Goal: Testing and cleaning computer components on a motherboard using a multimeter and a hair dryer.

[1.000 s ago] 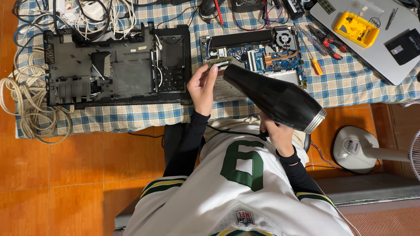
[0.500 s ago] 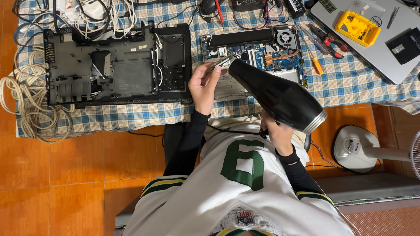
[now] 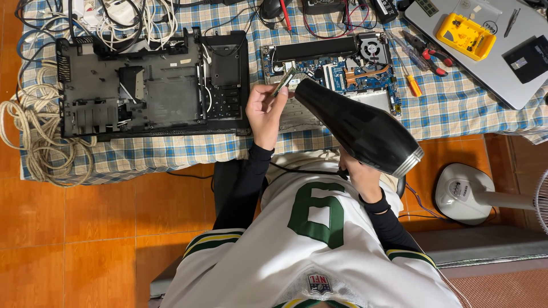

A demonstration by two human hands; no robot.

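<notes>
— Shifting since a moment back? Nudging the black hair dryer (image 3: 358, 126) nozzle a touch nearer the small memory stick (image 3: 283, 82), with the left hand (image 3: 264, 111) barely drifting.

— Gripping how?

— Pinching the stick narrowly between left thumb and fingertips (image 3: 273, 96), lower end in the pinch, upper end poking free. Wrapping the right hand (image 3: 357, 175) closed around the dryer's handle (mostly hidden under the barrel).

— Lying which way from the grip?

— Sitting right in the left pinch, long axis slanting up and to the right, away from the palm. Pointing the dryer's narrow end at it from the lower right, near but not touching. Left hand nearest, plainly.

— Feeling like what?

— Looking thin, flat, rigid: green board with dark chips. Showing smooth matte plastic on the dryer, tapering to the nozzle, with a shiny metal ring at the wide back end.

— Lying around the grip?

— Resting just beyond it, the bare blue motherboard (image 3: 342, 71) with copper pipe and fan; off to the left, the black laptop shell (image 3: 154, 85), all on checked cloth (image 3: 171, 151).
</notes>
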